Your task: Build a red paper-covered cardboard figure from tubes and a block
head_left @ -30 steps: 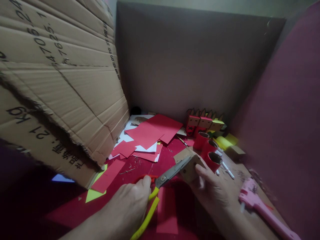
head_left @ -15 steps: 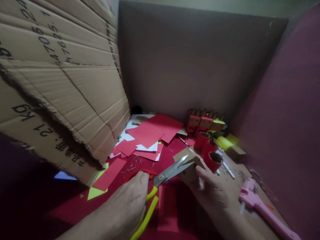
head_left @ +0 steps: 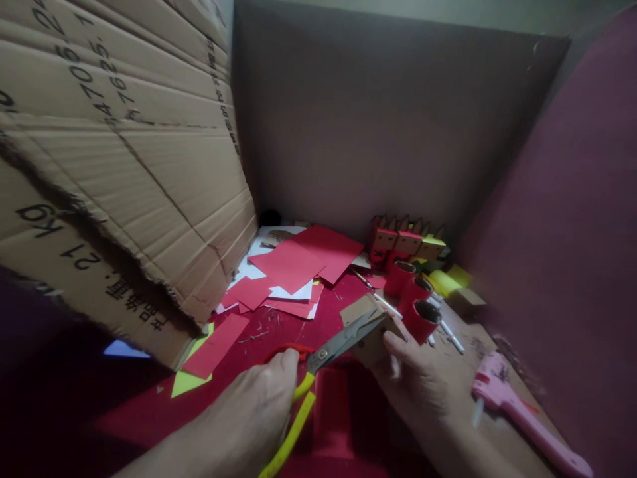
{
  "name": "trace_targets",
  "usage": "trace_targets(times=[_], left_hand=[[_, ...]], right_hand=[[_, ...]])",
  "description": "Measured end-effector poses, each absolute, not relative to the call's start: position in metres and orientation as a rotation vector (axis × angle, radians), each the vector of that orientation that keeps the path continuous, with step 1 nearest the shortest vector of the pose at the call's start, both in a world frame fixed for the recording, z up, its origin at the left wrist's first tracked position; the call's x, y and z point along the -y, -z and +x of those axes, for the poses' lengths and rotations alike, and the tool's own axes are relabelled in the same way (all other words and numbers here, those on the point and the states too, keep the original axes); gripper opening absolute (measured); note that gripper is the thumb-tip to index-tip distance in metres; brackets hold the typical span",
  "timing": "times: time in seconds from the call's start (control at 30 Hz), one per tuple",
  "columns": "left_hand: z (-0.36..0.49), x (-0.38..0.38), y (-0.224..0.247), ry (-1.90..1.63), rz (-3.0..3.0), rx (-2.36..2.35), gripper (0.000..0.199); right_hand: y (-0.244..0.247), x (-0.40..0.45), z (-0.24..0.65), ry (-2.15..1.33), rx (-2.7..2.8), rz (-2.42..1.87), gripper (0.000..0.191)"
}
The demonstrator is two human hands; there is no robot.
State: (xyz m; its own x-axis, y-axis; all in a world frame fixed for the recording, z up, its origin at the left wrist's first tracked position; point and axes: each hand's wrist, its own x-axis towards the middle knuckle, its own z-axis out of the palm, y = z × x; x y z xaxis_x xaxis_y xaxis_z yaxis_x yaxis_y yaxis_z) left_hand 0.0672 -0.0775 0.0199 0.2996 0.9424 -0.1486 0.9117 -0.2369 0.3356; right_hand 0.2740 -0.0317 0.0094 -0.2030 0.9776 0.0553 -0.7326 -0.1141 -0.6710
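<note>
My left hand point(head_left: 263, 398) is closed on the handles of a pair of scissors point(head_left: 323, 355), one handle red and one yellow. Their blades point up and right, nearly together, over a brown cardboard piece point(head_left: 359, 312). That cardboard is pinched in my right hand point(head_left: 413, 372), thumb on its near face. The blade tips lie at the cardboard close to my right fingers; how deep they sit in it I cannot tell. Beneath the hands a red paper strip point(head_left: 332, 411) rests on the dark red tabletop.
Red and white paper sheets point(head_left: 298, 259) spread at the back. Several red tubes point(head_left: 422, 318) stand to the right, before small cardboard-topped figures point(head_left: 408, 242). A pink glue gun point(head_left: 517, 405) lies at right. A large cardboard panel point(head_left: 164, 172) leans in from the left.
The scissor blades have closed from a wider gap to nearly together over the cardboard. Both hands stay in about the same place, and the view has shifted slightly.
</note>
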Motion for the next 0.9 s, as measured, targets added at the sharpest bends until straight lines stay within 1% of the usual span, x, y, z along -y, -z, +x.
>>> trace_targets(times=[0.07,0.23,0.37,0.5,0.67,0.77,0.9], left_hand=[[0.067,0.077,-0.021,-0.103,2.219,-1.662,0.01],[0.068,0.076,-0.022,-0.155,2.228,-1.724,0.001],[0.067,0.075,-0.016,-0.196,2.313,-1.693,0.005],[0.067,0.076,-0.014,-0.203,2.249,-1.718,0.007],[0.071,0.077,-0.023,-0.254,2.19,-1.673,0.007],[0.074,0.077,-0.025,-0.255,2.209,-1.681,0.008],[0.075,0.076,-0.025,-0.148,2.248,-1.687,0.011]], right_hand=[[-0.01,0.033,0.274,-1.669,0.685,-0.48,0.043],[-0.008,0.033,0.274,-1.675,0.685,-0.481,0.043],[-0.003,0.029,0.273,-1.675,0.619,-0.417,0.035],[-0.004,0.029,0.272,-1.67,0.654,-0.411,0.03],[-0.011,0.034,0.269,-1.703,0.655,-0.455,0.039],[-0.011,0.036,0.268,-1.717,0.661,-0.454,0.038],[-0.007,0.035,0.267,-1.706,0.668,-0.462,0.037]])
